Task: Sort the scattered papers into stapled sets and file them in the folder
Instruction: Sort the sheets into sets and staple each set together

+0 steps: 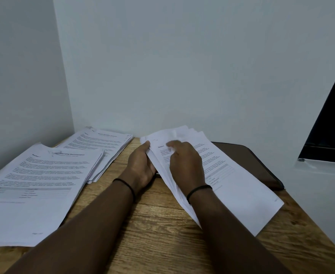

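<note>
At the left of the frame, two stacks of white printed pages lie on your brown wooden table. In the middle, your left hand grips the loose white paper pile by its edge. Your right hand rests on top, fingers blurred. That pile covers part of the dark brown flat folder at the right.

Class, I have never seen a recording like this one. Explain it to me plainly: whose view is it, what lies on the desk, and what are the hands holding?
There is no machine here. One camera worn on a person's head looks down at their own arms. On the wooden desk lie two paper piles: a near pile at the left and a far pile behind it. The left hand grips the edge of a third stack of papers, while the right hand rests on top, fingers on the top sheet. A dark folder lies partly under that stack.
</note>
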